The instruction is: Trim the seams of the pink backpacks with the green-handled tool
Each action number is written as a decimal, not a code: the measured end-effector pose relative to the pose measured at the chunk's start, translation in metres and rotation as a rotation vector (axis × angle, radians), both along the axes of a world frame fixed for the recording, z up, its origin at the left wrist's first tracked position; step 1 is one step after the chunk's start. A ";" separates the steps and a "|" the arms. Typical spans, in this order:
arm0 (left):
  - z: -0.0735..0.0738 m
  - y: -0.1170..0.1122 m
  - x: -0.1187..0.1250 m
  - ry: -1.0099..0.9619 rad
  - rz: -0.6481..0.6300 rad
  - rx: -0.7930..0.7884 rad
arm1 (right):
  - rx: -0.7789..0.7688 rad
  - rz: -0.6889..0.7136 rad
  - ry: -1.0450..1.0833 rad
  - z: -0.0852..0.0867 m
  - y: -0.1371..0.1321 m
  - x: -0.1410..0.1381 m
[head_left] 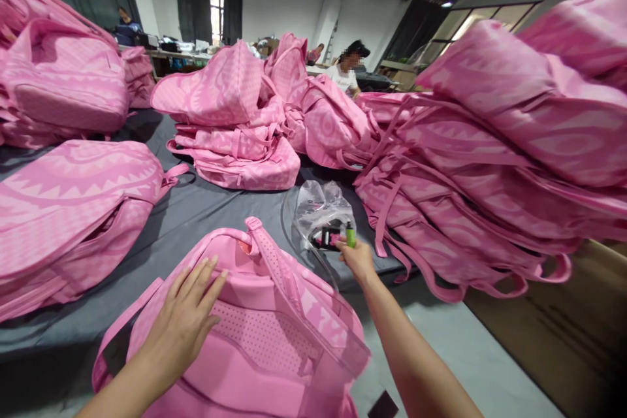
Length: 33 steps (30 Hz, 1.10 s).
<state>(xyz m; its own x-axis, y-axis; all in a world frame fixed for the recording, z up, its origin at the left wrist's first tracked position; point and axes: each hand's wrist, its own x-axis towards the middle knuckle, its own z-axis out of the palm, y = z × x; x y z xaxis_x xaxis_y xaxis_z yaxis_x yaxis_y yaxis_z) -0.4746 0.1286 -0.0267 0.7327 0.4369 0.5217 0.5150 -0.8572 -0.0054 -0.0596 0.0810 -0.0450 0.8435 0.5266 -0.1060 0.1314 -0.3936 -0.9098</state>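
Note:
A pink backpack (245, 366) lies in front of me, its dotted back panel and straps facing up. My left hand (183, 313) rests on its upper left part with the fingers stretched out. Beyond the backpack's right side, my right hand (357, 258) is closed around a small green tool with a black top (350, 235); its exact kind is unclear. Right by those fingertips are black-and-pink tags (327, 238) at the mouth of a clear plastic bag (321, 201). Whether the fingers also pinch a tag cannot be made out.
Another pink backpack (83, 202) lies at left on the grey-covered table (215, 209). Stacked backpacks stand at the back (235, 124) and in a tall pile at right (490, 163). A small dark card (383, 405) shows at the bottom edge. A co-worker (345, 72) is behind the piles.

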 end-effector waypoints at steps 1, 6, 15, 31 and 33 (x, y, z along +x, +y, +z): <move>0.002 -0.002 0.002 0.017 0.034 -0.014 | 0.023 0.015 -0.031 0.008 -0.001 -0.005; 0.020 -0.003 0.019 0.091 0.232 -0.136 | 0.156 0.233 -0.116 0.050 -0.002 -0.061; 0.023 0.002 0.012 -0.069 0.044 -0.191 | 0.206 0.779 -0.254 0.063 -0.002 -0.160; -0.006 -0.002 -0.013 -0.073 0.429 -0.404 | -0.564 1.338 -0.815 0.072 0.034 -0.204; -0.007 0.001 -0.012 -0.096 0.423 -0.392 | -0.611 1.363 -0.873 0.072 0.040 -0.207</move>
<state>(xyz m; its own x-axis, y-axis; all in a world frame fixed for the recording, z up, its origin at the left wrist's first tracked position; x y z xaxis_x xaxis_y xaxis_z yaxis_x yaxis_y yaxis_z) -0.4862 0.1291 -0.0340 0.4103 0.8550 0.3172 0.7952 -0.5057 0.3345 -0.2663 0.1212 0.0274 -0.2261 0.9138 -0.3373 0.9696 0.1778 -0.1684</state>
